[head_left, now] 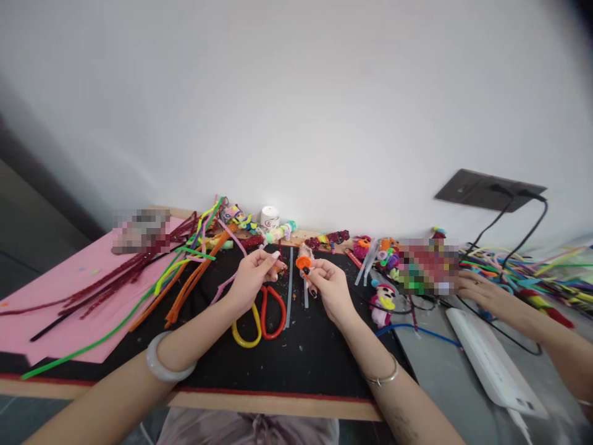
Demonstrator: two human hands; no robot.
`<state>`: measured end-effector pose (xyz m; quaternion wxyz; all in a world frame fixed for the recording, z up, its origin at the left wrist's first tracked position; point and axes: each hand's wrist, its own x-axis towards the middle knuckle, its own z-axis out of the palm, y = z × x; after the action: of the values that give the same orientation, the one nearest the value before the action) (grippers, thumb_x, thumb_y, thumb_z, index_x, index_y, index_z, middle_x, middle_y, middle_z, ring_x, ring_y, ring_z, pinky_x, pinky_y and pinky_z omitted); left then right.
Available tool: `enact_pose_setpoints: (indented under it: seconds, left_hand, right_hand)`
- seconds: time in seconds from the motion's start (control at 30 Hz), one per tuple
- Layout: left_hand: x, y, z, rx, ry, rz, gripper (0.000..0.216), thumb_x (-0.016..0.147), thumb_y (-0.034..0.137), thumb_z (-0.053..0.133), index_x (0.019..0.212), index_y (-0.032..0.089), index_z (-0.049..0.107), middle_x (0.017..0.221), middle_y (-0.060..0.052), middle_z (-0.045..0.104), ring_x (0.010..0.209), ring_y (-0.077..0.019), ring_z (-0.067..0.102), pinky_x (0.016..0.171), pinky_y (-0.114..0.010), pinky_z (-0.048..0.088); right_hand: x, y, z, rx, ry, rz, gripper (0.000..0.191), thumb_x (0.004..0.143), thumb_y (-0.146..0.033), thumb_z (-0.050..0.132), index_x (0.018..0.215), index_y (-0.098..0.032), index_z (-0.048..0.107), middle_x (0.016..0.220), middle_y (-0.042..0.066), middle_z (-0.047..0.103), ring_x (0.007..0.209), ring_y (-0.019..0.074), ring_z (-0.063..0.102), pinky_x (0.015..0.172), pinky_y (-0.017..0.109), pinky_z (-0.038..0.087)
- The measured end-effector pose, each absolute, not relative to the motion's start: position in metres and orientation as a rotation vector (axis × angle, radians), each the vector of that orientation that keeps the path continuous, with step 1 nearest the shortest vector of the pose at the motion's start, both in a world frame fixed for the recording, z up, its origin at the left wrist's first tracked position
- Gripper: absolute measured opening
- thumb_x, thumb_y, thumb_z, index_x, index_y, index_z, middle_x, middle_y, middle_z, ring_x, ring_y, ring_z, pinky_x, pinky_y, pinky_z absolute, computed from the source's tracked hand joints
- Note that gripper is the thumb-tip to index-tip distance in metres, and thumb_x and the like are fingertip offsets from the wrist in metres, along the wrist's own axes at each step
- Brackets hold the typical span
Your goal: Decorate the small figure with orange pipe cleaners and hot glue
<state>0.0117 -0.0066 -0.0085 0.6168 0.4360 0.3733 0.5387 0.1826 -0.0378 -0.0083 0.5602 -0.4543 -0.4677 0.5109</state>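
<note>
My right hand pinches a small orange round piece with a black bit at its front, held above the black mat. Close by on the left, my left hand has its thumb and fingers pressed together. A bit of orange shows at its fingertips, too small to name. Below the left hand lie scissors with one yellow and one red handle; their blades are hidden. Pale glue sticks lie on the mat between my hands.
Pipe cleaners in several colours spread over a pink sheet at left. A fuzzy doll, a white power strip and cables lie at right. Another person's hand reaches in there. A white roll stands by the wall.
</note>
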Motion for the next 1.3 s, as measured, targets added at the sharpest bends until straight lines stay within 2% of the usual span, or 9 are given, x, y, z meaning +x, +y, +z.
enact_pose_setpoints:
  seconds: [0.13, 0.33, 0.5, 0.73, 0.93, 1.03, 1.13, 1.23, 1.3]
  left_hand:
    - [0.0118, -0.0065, -0.0081, 0.991, 0.862, 1.253, 0.031, 0.070, 0.037, 0.067, 0.064, 0.014, 0.048, 0.068, -0.002, 0.065, 0.046, -0.0044, 0.047, 0.046, -0.017, 0.038]
    - [0.0109, -0.0063, -0.0093, 0.975, 0.820, 1.239, 0.033, 0.077, 0.044, 0.057, 0.066, 0.015, 0.047, 0.059, 0.002, 0.057, 0.045, -0.0054, 0.047, 0.045, -0.017, 0.037]
    - [0.0098, -0.0050, -0.0123, 0.970, 0.803, 1.237, 0.038, 0.082, 0.045, 0.050, 0.060, 0.016, 0.038, 0.057, 0.001, 0.056, 0.044, -0.0061, 0.046, 0.045, -0.018, 0.036]
    - [0.0110, -0.0028, -0.0140, 1.088, 0.939, 1.243, 0.027, 0.073, 0.037, 0.065, 0.066, 0.014, 0.052, 0.047, 0.004, 0.053, 0.043, -0.0056, 0.046, 0.046, -0.016, 0.037]
    - [0.0116, -0.0038, -0.0146, 1.088, 0.960, 1.191, 0.025, 0.066, 0.032, 0.071, 0.081, 0.013, 0.066, 0.070, -0.004, 0.068, 0.051, -0.0077, 0.054, 0.054, -0.021, 0.045]
    - [0.0110, -0.0045, -0.0147, 1.088, 0.983, 1.174, 0.030, 0.064, 0.031, 0.072, 0.089, 0.013, 0.069, 0.071, -0.005, 0.069, 0.054, -0.0087, 0.056, 0.057, -0.022, 0.047]
    - [0.0108, -0.0048, -0.0147, 1.095, 0.990, 1.170, 0.035, 0.065, 0.032, 0.071, 0.095, 0.013, 0.069, 0.064, -0.002, 0.066, 0.055, -0.0091, 0.055, 0.059, -0.023, 0.046]
    - [0.0112, -0.0047, -0.0139, 1.126, 0.988, 1.204, 0.031, 0.068, 0.033, 0.069, 0.091, 0.014, 0.070, 0.059, 0.000, 0.062, 0.052, -0.0080, 0.050, 0.055, -0.021, 0.042]
    - [0.0113, -0.0046, -0.0128, 1.167, 0.979, 1.225, 0.025, 0.070, 0.036, 0.067, 0.078, 0.013, 0.069, 0.058, 0.001, 0.059, 0.050, -0.0069, 0.047, 0.051, -0.020, 0.038]
  right_hand:
    - [0.1817, -0.0380, -0.0077, -1.084, -1.094, 1.206, 0.018, 0.071, -0.026, 0.065, 0.084, -0.015, 0.059, 0.052, -0.004, 0.057, 0.040, 0.0053, 0.043, 0.040, 0.017, 0.030]
    - [0.1817, -0.0383, -0.0082, -1.093, -1.105, 1.195, 0.018, 0.072, -0.026, 0.064, 0.085, -0.015, 0.060, 0.052, -0.004, 0.057, 0.040, 0.0052, 0.042, 0.040, 0.017, 0.030]
    - [0.1810, -0.0380, -0.0076, -1.106, -1.097, 1.201, 0.021, 0.070, -0.026, 0.066, 0.085, -0.015, 0.059, 0.051, -0.004, 0.057, 0.040, 0.0061, 0.043, 0.039, 0.018, 0.030]
    - [0.1818, -0.0371, -0.0092, -1.101, -1.095, 1.211, 0.019, 0.070, -0.026, 0.065, 0.085, -0.015, 0.059, 0.052, -0.004, 0.057, 0.039, 0.0057, 0.043, 0.040, 0.018, 0.031]
    - [0.1820, -0.0366, -0.0094, -1.101, -1.108, 1.203, 0.020, 0.070, -0.027, 0.065, 0.084, -0.015, 0.058, 0.051, -0.004, 0.057, 0.039, 0.0060, 0.042, 0.040, 0.018, 0.030]
    - [0.1820, -0.0366, -0.0091, -1.102, -1.109, 1.204, 0.020, 0.070, -0.028, 0.065, 0.085, -0.015, 0.059, 0.051, -0.004, 0.057, 0.039, 0.0061, 0.042, 0.040, 0.018, 0.030]
    - [0.1821, -0.0367, -0.0091, -1.102, -1.104, 1.209, 0.020, 0.070, -0.028, 0.066, 0.084, -0.015, 0.058, 0.051, -0.004, 0.056, 0.039, 0.0062, 0.042, 0.040, 0.018, 0.030]
    - [0.1822, -0.0368, -0.0091, -1.101, -1.104, 1.212, 0.021, 0.070, -0.029, 0.066, 0.084, -0.015, 0.058, 0.051, -0.004, 0.056, 0.040, 0.0065, 0.043, 0.039, 0.018, 0.030]
    - [0.1823, -0.0368, -0.0090, -1.103, -1.105, 1.215, 0.021, 0.070, -0.029, 0.066, 0.084, -0.015, 0.058, 0.051, -0.003, 0.057, 0.040, 0.0063, 0.042, 0.039, 0.018, 0.030]
